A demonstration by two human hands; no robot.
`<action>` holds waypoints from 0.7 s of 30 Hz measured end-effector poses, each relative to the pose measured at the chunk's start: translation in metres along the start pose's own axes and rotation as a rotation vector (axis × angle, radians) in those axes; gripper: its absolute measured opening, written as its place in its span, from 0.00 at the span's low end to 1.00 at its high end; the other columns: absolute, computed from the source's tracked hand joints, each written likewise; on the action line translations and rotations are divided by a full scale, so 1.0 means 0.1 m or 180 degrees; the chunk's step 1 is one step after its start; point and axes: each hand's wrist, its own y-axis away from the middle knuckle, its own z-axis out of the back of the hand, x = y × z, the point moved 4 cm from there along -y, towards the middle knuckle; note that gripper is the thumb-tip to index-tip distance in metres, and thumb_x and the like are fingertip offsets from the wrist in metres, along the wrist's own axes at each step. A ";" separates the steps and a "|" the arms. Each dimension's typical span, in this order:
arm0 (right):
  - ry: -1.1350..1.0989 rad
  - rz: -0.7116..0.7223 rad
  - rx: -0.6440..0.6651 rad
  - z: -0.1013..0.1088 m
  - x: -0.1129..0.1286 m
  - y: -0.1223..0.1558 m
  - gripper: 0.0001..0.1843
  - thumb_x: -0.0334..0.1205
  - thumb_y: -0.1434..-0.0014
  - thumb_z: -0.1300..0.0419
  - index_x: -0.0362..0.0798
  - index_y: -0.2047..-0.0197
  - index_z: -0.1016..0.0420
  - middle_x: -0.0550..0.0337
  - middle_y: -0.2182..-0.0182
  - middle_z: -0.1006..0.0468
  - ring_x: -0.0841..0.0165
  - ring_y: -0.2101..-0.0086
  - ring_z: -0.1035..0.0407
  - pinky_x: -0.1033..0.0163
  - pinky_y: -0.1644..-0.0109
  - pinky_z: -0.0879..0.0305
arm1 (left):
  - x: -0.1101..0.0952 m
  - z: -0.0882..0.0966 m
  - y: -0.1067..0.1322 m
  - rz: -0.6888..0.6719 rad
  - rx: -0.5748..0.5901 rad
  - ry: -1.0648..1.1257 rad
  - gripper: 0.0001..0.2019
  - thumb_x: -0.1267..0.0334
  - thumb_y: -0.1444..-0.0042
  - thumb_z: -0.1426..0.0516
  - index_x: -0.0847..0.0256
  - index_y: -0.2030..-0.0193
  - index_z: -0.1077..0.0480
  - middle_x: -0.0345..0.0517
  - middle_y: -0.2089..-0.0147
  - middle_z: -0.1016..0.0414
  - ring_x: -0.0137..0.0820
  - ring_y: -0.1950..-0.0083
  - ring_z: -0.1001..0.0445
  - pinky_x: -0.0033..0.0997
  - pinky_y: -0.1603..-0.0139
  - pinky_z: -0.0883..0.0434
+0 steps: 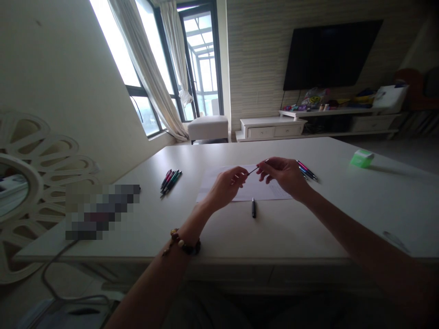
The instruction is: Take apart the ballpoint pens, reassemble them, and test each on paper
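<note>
A thin dark pen refill [253, 171] is held slantwise above a sheet of white paper [214, 180]. My left hand [228, 185] pinches its lower left end. The fingers of my right hand [281, 173] close round its upper right end, where a small shiny bit shows at the fingertips. Below the hands, a black pen barrel [254, 208] lies upright in view on the white table, just off the paper's near edge. Faint print shows on the paper near my right hand. A beaded bracelet [185, 244] circles my left wrist.
Several pens [170, 182] lie bunched on the left, and more pens [307, 170] lie beyond my right hand. A green and white box [362, 158] stands at the far right of the table [219, 237]. A blurred-out object [103, 214] with a cable lies at the left edge.
</note>
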 end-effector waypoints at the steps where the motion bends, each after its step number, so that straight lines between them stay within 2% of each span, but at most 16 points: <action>1: 0.0021 -0.0008 0.0021 0.00 0.00 0.00 0.17 0.50 0.51 0.35 0.43 0.69 0.22 0.54 0.74 0.21 0.70 0.77 0.28 0.66 0.78 0.32 | 0.00 0.00 0.00 -0.0004 0.0004 -0.0037 0.09 0.64 0.42 0.48 0.63 0.60 0.29 0.45 0.70 0.27 0.26 0.72 0.30 0.25 0.69 0.31; 5: 0.0080 -0.0035 0.0196 -0.04 0.00 0.01 0.16 0.49 0.53 0.33 0.43 0.70 0.22 0.55 0.76 0.21 0.70 0.79 0.29 0.66 0.79 0.34 | 0.01 -0.02 0.01 -0.0049 0.0061 -0.0200 0.09 0.65 0.43 0.48 0.63 0.62 0.28 0.43 0.71 0.28 0.25 0.72 0.33 0.23 0.71 0.35; 10: -0.0001 -0.0055 0.0188 -0.07 0.03 0.03 0.14 0.48 0.50 0.35 0.43 0.68 0.22 0.54 0.73 0.20 0.70 0.78 0.28 0.66 0.79 0.34 | 0.01 -0.03 0.01 -0.0008 0.0136 -0.0214 0.12 0.60 0.42 0.49 0.65 0.64 0.27 0.42 0.73 0.29 0.25 0.72 0.35 0.23 0.71 0.37; 15: -0.0028 -0.0005 0.0225 -0.09 0.04 0.04 0.15 0.48 0.49 0.36 0.44 0.65 0.22 0.54 0.71 0.20 0.70 0.77 0.28 0.65 0.78 0.34 | 0.00 -0.03 0.01 0.0158 0.0331 0.0277 0.14 0.57 0.42 0.49 0.66 0.65 0.27 0.43 0.74 0.29 0.23 0.75 0.37 0.23 0.74 0.38; 18: -0.0046 0.0007 0.0318 -0.12 0.02 0.05 0.15 0.48 0.48 0.37 0.44 0.64 0.22 0.54 0.71 0.20 0.69 0.76 0.28 0.65 0.78 0.34 | 0.00 -0.03 0.00 0.0229 0.0327 0.0643 0.16 0.55 0.42 0.48 0.67 0.66 0.28 0.43 0.75 0.30 0.23 0.76 0.38 0.22 0.76 0.39; 21: 0.0134 -0.0004 0.0509 -0.14 0.00 0.05 0.15 0.48 0.48 0.37 0.44 0.65 0.22 0.56 0.73 0.21 0.70 0.76 0.29 0.66 0.78 0.35 | 0.00 -0.05 0.00 0.0254 0.0363 0.0680 0.16 0.54 0.43 0.46 0.68 0.67 0.27 0.44 0.76 0.29 0.23 0.76 0.38 0.22 0.76 0.39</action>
